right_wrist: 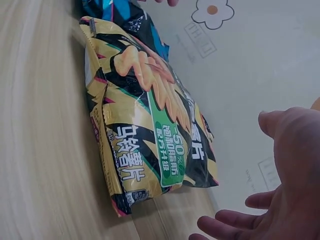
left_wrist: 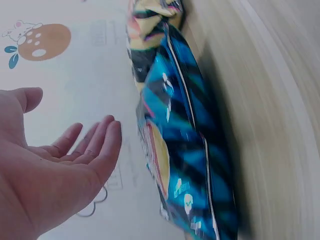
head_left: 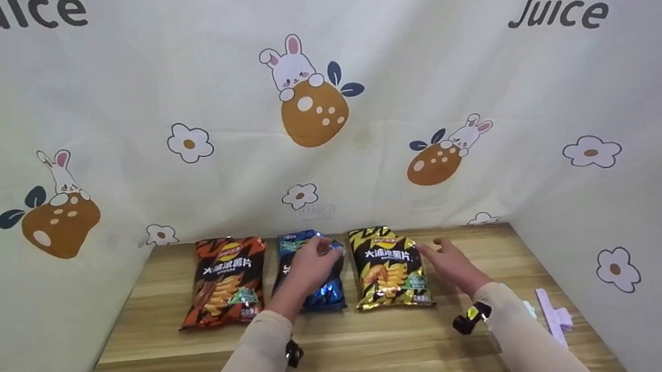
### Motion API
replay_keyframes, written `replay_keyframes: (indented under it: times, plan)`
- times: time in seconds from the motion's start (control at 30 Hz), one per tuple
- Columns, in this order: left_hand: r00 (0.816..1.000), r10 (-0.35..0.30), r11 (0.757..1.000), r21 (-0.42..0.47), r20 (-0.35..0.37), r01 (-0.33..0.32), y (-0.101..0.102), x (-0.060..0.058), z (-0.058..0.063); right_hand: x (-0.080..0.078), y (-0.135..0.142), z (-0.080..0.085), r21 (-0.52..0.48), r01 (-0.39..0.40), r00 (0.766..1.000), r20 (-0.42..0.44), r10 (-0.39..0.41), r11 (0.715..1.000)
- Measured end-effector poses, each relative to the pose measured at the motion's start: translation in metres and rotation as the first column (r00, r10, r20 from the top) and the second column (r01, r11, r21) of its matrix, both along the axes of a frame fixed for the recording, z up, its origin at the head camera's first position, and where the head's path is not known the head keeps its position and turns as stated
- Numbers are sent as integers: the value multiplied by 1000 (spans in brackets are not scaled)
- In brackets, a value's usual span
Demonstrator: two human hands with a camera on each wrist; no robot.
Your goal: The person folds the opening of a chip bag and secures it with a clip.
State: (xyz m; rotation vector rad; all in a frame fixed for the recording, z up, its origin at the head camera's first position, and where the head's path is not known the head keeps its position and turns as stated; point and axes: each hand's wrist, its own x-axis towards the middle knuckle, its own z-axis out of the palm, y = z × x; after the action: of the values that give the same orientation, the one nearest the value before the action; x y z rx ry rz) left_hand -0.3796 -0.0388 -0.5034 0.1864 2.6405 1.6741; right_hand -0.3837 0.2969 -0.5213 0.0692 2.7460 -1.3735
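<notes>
Three potato chip bags lie side by side on the wooden table. The red and black chip bag (head_left: 223,284) is at the left. In the middle is the blue chip bag (head_left: 326,297), partly covered by my left hand (head_left: 309,269). That hand hovers over it, fingers loosely bent and apart from the bag (left_wrist: 175,145) in the left wrist view. My right hand (head_left: 451,263) is beside the right edge of the yellow and black chip bag (head_left: 389,270). In the right wrist view a gap separates the spread fingers from this bag (right_wrist: 150,115).
A light purple sealing clip (head_left: 551,317) lies near the table's right edge. Beside it, a mint-green item (head_left: 530,309) is mostly hidden by my right forearm. A printed cloth (head_left: 229,179) with rabbits and flowers encloses the table (head_left: 352,360) at the back and sides.
</notes>
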Motion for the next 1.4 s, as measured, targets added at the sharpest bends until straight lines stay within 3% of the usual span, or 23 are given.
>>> replay_keyframes:
  times: [0.37,0.63,1.03,1.4]
  plan:
    - [992,1,1000,30,128,-5,37,-10,4,-14,-9,1,-17,36,998,44,-36,999]
    - [978,-5,999,44,210,-4,57,-7,5,-22,-10,0,-31,46,996,78,-44,998]
    - [942,-96,987,155,320,48,80,-8,-6,-24,-12,0,-54,43,991,125,-36,998]
    - [929,-20,957,275,370,-89,90,-14,-28,-39,-10,-15,-29,40,985,168,-35,999]
